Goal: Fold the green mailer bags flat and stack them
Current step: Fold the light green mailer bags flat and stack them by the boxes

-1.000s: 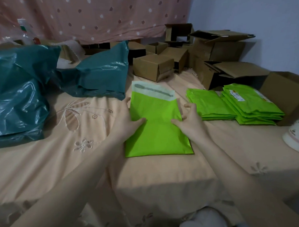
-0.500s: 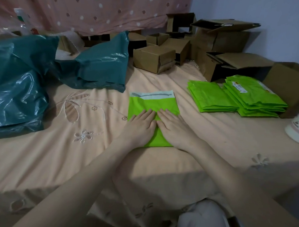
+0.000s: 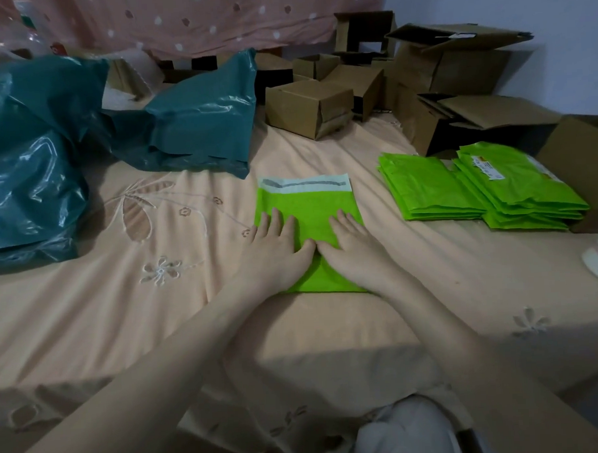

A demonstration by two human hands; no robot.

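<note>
- Two flat palms: left hand [image 3: 274,248] and right hand [image 3: 353,248] press the green mailer bag [image 3: 307,205] with straight fingers, thumbs meeting mid-bed.
- Its white flap [image 3: 304,184] points toward the far edge.
- Folded green stacks [image 3: 426,193] and [image 3: 522,189] lie near the right edge.
- Teal plastic bags [image 3: 190,118] crowd the far left; cardboard boxes [image 3: 307,106] fill the far right corner of the bed [image 3: 122,302].

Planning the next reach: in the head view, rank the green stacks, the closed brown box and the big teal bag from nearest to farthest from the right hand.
From the right hand:
1. Green stacks, just right.
2. Closed brown box, behind, centre.
3. Big teal bag, far left.
</note>
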